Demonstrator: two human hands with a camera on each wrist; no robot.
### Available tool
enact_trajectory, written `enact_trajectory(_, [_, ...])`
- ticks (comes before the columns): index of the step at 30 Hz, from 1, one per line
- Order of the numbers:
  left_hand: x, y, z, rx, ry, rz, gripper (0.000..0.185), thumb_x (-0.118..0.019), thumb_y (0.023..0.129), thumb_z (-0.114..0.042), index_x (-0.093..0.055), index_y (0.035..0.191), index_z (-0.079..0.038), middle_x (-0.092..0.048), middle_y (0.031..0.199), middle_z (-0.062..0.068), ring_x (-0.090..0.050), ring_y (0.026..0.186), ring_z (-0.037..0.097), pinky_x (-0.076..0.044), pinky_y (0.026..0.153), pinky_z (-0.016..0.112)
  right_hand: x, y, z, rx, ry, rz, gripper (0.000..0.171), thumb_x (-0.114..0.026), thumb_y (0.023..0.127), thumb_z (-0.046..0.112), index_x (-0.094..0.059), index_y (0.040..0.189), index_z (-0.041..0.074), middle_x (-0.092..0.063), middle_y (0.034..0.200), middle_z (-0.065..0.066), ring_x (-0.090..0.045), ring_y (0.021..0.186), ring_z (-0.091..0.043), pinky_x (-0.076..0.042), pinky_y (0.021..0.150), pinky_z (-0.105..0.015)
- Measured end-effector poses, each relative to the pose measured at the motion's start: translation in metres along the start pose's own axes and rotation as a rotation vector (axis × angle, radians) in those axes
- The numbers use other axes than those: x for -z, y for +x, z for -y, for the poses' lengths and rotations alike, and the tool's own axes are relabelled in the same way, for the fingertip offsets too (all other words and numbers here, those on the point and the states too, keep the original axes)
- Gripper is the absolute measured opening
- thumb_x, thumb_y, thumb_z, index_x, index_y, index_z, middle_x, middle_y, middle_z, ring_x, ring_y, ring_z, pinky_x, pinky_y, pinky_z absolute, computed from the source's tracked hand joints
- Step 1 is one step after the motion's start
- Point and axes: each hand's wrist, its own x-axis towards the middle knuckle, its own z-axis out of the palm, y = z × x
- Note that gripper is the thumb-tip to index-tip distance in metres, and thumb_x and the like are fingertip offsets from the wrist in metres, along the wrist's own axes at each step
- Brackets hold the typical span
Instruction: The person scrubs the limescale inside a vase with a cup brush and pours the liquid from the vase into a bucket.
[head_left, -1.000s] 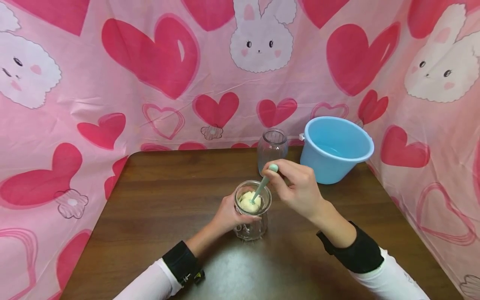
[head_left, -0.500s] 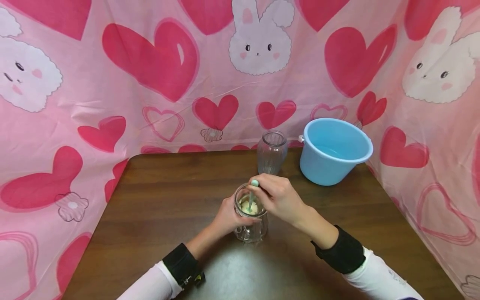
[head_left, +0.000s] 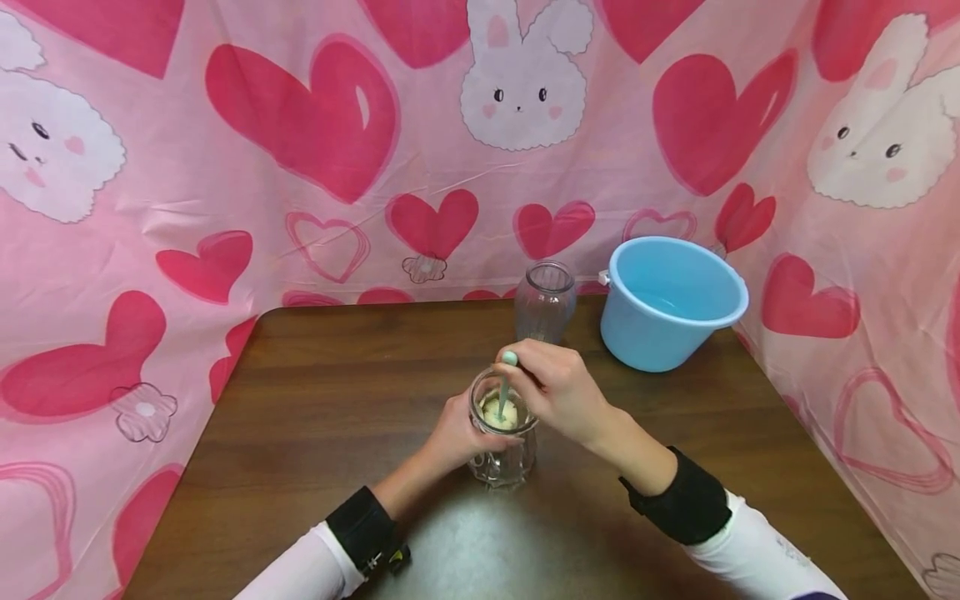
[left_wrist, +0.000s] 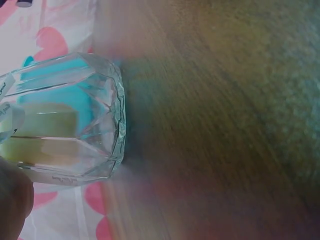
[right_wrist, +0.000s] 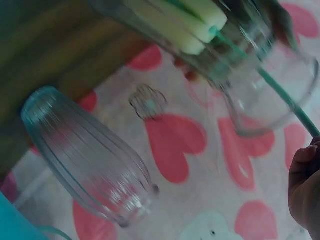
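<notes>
A clear faceted glass jar (head_left: 504,442) stands on the brown table (head_left: 315,400) near its middle. My left hand (head_left: 456,435) grips the jar's side. My right hand (head_left: 553,390) pinches a thin teal brush handle (head_left: 506,382) whose pale yellow sponge head (head_left: 499,411) sits inside the jar. In the left wrist view the jar's base (left_wrist: 75,120) fills the left side, with my fingertip (left_wrist: 12,200) at the lower left corner. The right wrist view shows the sponge (right_wrist: 182,22) in the jar, the teal handle (right_wrist: 280,92), and my fingers (right_wrist: 306,190) at the right edge.
A second, ribbed glass jar (head_left: 544,302) stands upright just behind the hands. A light blue bucket (head_left: 670,302) sits at the table's back right. A pink cloth (head_left: 300,150) with hearts and rabbits hangs around the table on three sides.
My right hand has moved left and down with the brush, and the sponge has gone deeper into the jar. My left hand has stayed on the jar.
</notes>
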Motion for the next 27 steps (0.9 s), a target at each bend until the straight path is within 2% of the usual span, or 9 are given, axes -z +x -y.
enact_trajectory(2, [0.0,0.0,0.0,0.002,0.001,0.002,0.085,-0.098,0.067,-0.018,-0.058,0.142,-0.013,-0.074,0.121,0.007,-0.068,0.103,0.017,-0.055,0.09,0.033,-0.006,-0.005,-0.003,-0.001,-0.004,0.048,0.015,-0.063,0.105,0.019,-0.067,0.102,0.004,-0.07,0.09,-0.003,-0.064,0.079,-0.013,-0.057,0.072,-0.026])
enact_trajectory(5, [0.0,-0.001,0.0,-0.005,0.009,-0.007,0.087,-0.098,0.065,-0.017,-0.058,0.142,-0.012,-0.074,0.12,0.006,-0.068,0.103,0.018,-0.056,0.09,0.033,-0.008,-0.007,-0.004,-0.002,-0.019,0.084,0.013,-0.064,0.105,0.019,-0.066,0.102,0.006,-0.07,0.092,-0.003,-0.065,0.082,-0.014,-0.058,0.075,-0.028])
enact_trajectory(10, [-0.001,-0.001,0.0,-0.021,0.017,-0.013,0.082,-0.099,0.065,-0.018,-0.06,0.138,-0.009,-0.074,0.123,0.006,-0.068,0.107,0.016,-0.055,0.094,0.033,0.009,0.007,0.004,0.011,-0.032,0.015,0.027,-0.057,0.108,0.028,-0.065,0.1,0.004,-0.066,0.085,-0.002,-0.057,0.073,-0.013,-0.052,0.066,-0.023])
enact_trajectory(14, [-0.001,0.001,-0.001,-0.04,0.015,-0.022,0.08,-0.099,0.064,-0.018,-0.062,0.134,-0.011,-0.074,0.122,0.004,-0.068,0.107,0.015,-0.054,0.095,0.033,0.024,0.022,0.014,0.038,-0.041,-0.024,0.029,-0.056,0.108,0.03,-0.065,0.098,0.004,-0.062,0.081,-0.002,-0.053,0.071,-0.012,-0.047,0.064,-0.023])
enact_trajectory(17, [-0.001,0.002,0.0,-0.056,0.02,-0.025,0.077,-0.099,0.064,-0.019,-0.063,0.132,-0.011,-0.075,0.12,0.004,-0.068,0.105,0.015,-0.054,0.094,0.034,0.026,0.025,0.017,0.026,-0.041,0.006,0.03,-0.056,0.108,0.031,-0.065,0.098,0.004,-0.062,0.083,-0.002,-0.054,0.073,-0.013,-0.048,0.065,-0.023])
enact_trajectory(23, [0.0,0.002,0.002,-0.042,0.033,-0.018,0.085,-0.098,0.066,-0.021,-0.059,0.14,-0.012,-0.074,0.123,0.005,-0.069,0.107,0.018,-0.055,0.092,0.035,0.015,0.018,0.011,-0.035,-0.081,0.123,0.029,-0.053,0.109,0.032,-0.062,0.097,0.007,-0.064,0.088,-0.001,-0.057,0.079,-0.013,-0.053,0.071,-0.026])
enact_trajectory(27, [0.0,0.002,0.003,-0.029,0.022,-0.007,0.085,-0.098,0.067,-0.021,-0.058,0.141,-0.013,-0.074,0.125,0.003,-0.068,0.109,0.016,-0.054,0.094,0.035,0.016,0.018,0.009,-0.032,-0.117,0.137,0.029,-0.053,0.109,0.032,-0.062,0.098,0.007,-0.064,0.089,-0.002,-0.058,0.08,-0.014,-0.055,0.072,-0.028])
